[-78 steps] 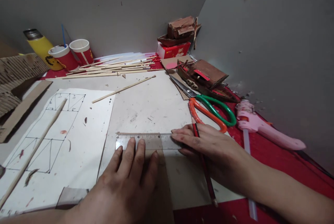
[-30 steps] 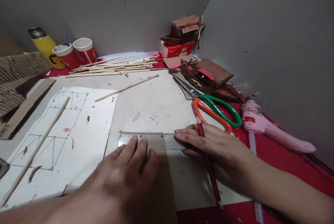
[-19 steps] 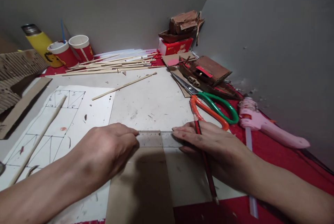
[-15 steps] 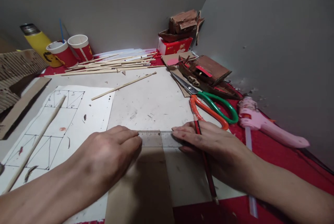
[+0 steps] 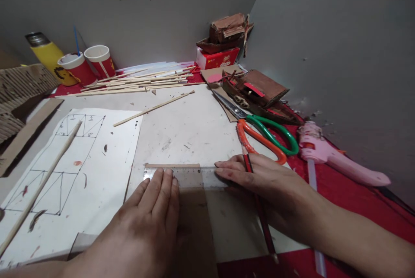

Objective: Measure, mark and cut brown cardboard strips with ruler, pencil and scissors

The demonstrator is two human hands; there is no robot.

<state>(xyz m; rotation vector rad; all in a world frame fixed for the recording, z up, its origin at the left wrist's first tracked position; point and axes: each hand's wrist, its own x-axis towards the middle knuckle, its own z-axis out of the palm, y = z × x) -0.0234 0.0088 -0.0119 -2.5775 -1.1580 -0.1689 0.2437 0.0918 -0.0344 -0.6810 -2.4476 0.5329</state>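
A clear ruler [image 5: 191,177] lies crosswise over a strip of brown cardboard [image 5: 194,226], near its far edge. My left hand [image 5: 147,213] rests on the ruler's left part, its fingers stretched out flat and the ruler's end showing past them. At the other end, my right hand [image 5: 269,178] has its fingertips on the ruler. A red and black pencil [image 5: 263,222] is tucked between the right hand's fingers, pointing away from me. Just beyond that hand lie scissors [image 5: 259,129] with one orange and one green handle.
A paper with drawn trusses [image 5: 97,157] lies left, a wooden stick [image 5: 48,180] across it. Several sticks [image 5: 139,81], two cups [image 5: 100,59] and a yellow bottle [image 5: 48,59] stand behind. Brown model boats [image 5: 259,92] and a pink glue gun [image 5: 343,163] are right.
My left hand has shifted from gripping the ruler's side to lying flat over it, uncovering the ruler's left end. My right hand stays almost where it was, still with the pencil.
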